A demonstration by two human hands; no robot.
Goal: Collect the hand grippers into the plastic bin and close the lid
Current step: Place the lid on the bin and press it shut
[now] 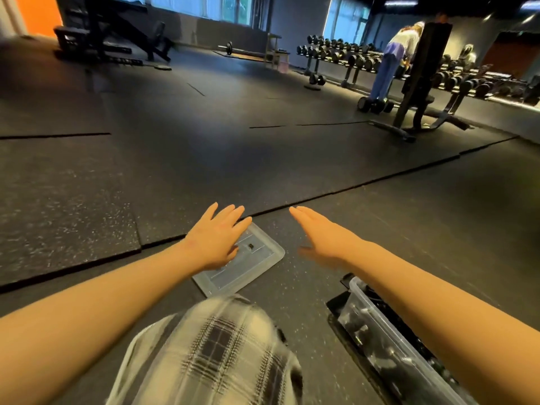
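While the clear plastic bin [382, 314] is sitting open at the lower right, just under the right forearm, both hands are going for the lid [254, 267], so this is looking like the closing stretch of the job. Dark shapes with shiny bits are showing through the bin's wall, blurred, and I'm taking them for the hand grippers [358, 325]; by that reading the collecting is done or nearly so, and what is remaining is lifting the lid, carrying it across and pressing it down on the bin. The lid is lying flat on the speckled rubber floor [204, 159], ahead of the plaid-covered knee [222, 346] and apart from the bin. It is a shallow, see-through rectangle with rounded corners, a raised border and a small dark mark near its middle. The left hand [217, 238] is spreading straight fingers over the lid's far left corner, gripping nothing; whether it is actually touching, I can't tell. The right hand [318, 238] is hovering flat, fingers straight and close together, just beside the lid's right edge, holding nothing.
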